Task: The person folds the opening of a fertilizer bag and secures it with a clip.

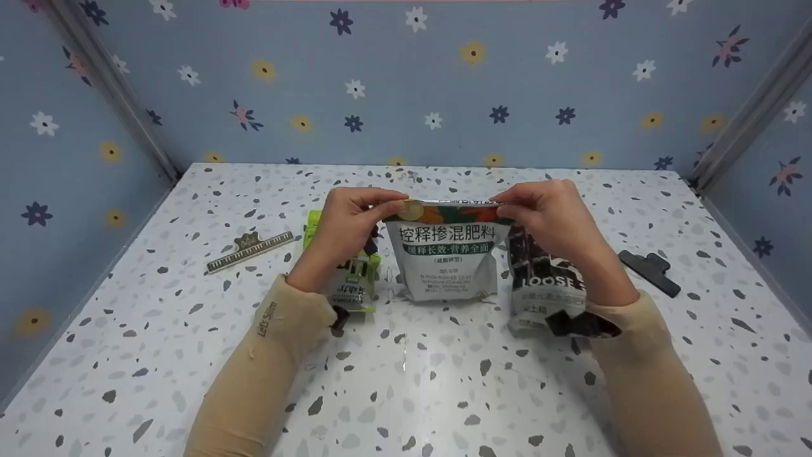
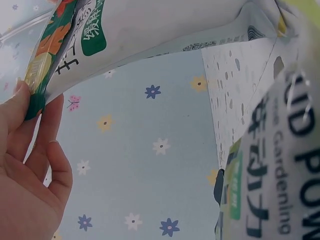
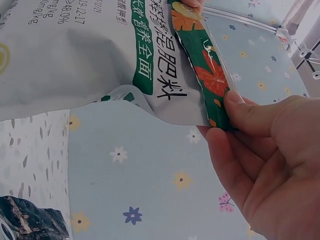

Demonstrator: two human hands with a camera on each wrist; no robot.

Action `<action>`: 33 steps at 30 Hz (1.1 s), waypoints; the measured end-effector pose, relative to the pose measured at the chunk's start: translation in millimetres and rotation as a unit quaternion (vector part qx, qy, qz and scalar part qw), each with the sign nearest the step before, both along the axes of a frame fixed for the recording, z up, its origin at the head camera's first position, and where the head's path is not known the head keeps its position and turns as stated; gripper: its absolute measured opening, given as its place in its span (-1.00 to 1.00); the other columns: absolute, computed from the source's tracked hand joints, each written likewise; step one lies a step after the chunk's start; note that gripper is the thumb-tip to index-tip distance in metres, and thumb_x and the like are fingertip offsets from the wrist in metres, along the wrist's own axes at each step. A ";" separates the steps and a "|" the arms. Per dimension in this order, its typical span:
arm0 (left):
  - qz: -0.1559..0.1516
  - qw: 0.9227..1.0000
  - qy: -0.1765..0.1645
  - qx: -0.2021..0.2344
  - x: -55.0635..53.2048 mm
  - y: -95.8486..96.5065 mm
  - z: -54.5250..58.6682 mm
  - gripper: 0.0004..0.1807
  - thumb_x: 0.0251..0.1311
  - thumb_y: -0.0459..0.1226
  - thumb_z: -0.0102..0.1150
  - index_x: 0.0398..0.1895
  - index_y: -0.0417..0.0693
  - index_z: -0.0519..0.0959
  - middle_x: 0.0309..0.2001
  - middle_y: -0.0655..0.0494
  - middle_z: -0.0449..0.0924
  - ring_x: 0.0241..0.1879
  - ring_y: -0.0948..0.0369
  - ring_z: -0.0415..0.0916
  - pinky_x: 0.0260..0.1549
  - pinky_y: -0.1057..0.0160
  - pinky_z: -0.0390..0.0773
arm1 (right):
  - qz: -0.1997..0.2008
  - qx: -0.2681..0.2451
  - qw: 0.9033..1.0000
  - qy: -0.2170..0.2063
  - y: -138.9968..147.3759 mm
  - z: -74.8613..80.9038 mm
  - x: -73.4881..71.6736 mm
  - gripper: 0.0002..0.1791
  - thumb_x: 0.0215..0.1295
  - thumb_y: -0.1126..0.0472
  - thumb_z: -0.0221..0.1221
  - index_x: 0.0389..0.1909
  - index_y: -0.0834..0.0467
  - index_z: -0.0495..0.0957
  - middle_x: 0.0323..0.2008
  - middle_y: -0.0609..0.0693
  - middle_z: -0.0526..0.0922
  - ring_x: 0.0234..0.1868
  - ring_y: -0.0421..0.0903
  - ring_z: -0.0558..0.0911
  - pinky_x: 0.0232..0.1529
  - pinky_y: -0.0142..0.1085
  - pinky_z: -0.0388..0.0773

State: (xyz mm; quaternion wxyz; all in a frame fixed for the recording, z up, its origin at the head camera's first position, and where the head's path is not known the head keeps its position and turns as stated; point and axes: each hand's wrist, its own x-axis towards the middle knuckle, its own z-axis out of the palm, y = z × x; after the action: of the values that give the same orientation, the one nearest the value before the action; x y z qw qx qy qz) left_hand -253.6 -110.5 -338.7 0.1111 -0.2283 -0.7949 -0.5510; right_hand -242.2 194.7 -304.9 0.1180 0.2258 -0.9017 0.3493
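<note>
A white fertilizer bag [image 1: 447, 266] stands upright at the middle of the table, its top band green with orange and red flowers. My left hand [image 1: 352, 219] pinches the bag's top left corner between thumb and fingers; the left wrist view shows this hand [image 2: 35, 165] at the band's end. At the top right corner my right hand [image 1: 552, 209] pinches the same edge, seen close in the right wrist view, thumb on the flowered band [image 3: 205, 70]. The top edge is stretched straight between both hands.
A green and white bag [image 1: 355, 285] stands behind my left wrist, and a dark bag lettered LOOSE [image 1: 545, 289] by my right forearm. A gold clip [image 1: 249, 251] lies at left, a black clip [image 1: 650, 271] at right. Flowered panels [image 1: 406, 82] enclose the speckled table [image 1: 419, 393].
</note>
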 end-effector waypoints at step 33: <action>0.218 0.971 -0.081 -0.059 -10.9 -100.3 13.4 -0.60 0.43 0.03 0.08 0.00 -0.09 0.64 -0.21 0.02 0.71 -0.20 0.10 0.58 -0.23 0.19 0.44 | 0.012 0.000 1.000 0.015 1.2 -4.8 0.2 -0.89 0.33 0.30 0.29 -0.21 0.13 0.77 -0.31 0.00 0.76 -0.42 -0.14 0.65 -0.42 -0.31 0.47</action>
State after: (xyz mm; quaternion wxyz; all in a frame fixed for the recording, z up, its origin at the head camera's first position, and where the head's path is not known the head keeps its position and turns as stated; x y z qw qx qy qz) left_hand -264.4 -210.8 -325.3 0.1502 -0.0108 -0.8629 -0.4823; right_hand -242.0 195.9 -309.7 0.1275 0.2417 -0.8972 0.3469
